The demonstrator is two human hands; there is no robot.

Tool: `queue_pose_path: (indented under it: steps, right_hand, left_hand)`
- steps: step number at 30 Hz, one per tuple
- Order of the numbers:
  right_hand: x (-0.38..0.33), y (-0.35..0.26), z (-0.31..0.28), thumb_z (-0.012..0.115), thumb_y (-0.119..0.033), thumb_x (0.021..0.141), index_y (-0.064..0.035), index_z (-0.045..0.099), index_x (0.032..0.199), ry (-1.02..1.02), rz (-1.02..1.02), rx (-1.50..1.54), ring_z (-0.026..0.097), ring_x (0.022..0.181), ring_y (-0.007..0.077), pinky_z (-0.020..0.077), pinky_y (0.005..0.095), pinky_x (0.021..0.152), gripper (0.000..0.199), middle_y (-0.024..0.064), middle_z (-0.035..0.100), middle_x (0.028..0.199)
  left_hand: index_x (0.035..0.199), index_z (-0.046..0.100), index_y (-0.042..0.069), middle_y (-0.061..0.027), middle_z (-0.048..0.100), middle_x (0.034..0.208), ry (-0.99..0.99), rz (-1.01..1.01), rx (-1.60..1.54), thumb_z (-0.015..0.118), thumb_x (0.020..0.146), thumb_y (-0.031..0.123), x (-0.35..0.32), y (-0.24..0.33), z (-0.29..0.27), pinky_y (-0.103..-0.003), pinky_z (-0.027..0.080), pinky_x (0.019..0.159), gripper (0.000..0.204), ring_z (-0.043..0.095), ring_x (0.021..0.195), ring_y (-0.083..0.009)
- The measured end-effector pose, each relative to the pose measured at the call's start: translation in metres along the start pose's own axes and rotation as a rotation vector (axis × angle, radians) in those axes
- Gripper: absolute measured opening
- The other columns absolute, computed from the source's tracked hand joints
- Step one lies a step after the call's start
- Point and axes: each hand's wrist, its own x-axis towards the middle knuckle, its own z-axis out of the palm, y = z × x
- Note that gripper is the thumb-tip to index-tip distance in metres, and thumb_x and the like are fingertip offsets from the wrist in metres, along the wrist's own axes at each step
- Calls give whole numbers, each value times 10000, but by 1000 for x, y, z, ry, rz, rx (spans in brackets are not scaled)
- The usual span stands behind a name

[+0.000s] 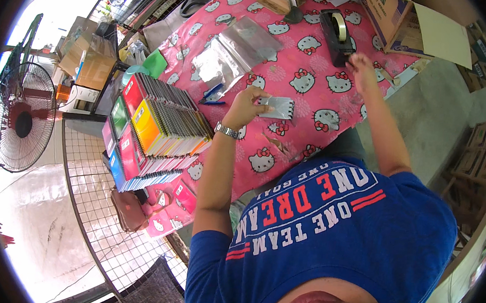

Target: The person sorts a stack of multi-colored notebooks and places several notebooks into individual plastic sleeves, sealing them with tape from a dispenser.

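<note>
White spiral notepad (281, 108), left end inside the left grip (247, 105)

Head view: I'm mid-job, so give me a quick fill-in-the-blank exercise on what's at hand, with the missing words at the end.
1. The left hand holds a small pad whose spiral binding faces the picture's ____ side.
2. The black dispenser near the right hand carries a roll of ____.
3. Between the stacked notebooks and the left hand lies a tool with ____ handles.
4. The background colour of the patterned tablecloth is ____.

Missing words: right; tape; blue; pink.
</note>
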Motion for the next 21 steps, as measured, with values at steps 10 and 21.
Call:
queue_pose_path:
  steps: [10, 21]
  right_hand:
    - [-26, 18, 107, 589, -165, 895, -86, 529, 859, -816, 680, -176, 398, 537, 56, 325, 220, 464, 105, -35, 447, 665]
    - [-6, 4, 222, 788, -426, 699, -28, 608, 726, -1742, -26, -1499, 505, 576, 160, 402, 350, 526, 438, 16, 537, 599]
  left_hand:
    - [1041, 624, -59, -44, 622, 985, 18, -88, -311, 746, 725, -27, -7, 3, 9, -245, 478, 735, 340, 561, 839, -92]
    - [1252, 457, 29, -57, 593, 1085, -66, -67, -426, 736, 726, -44, -6, 9, 5, -261, 459, 830, 599, 538, 981, -114]
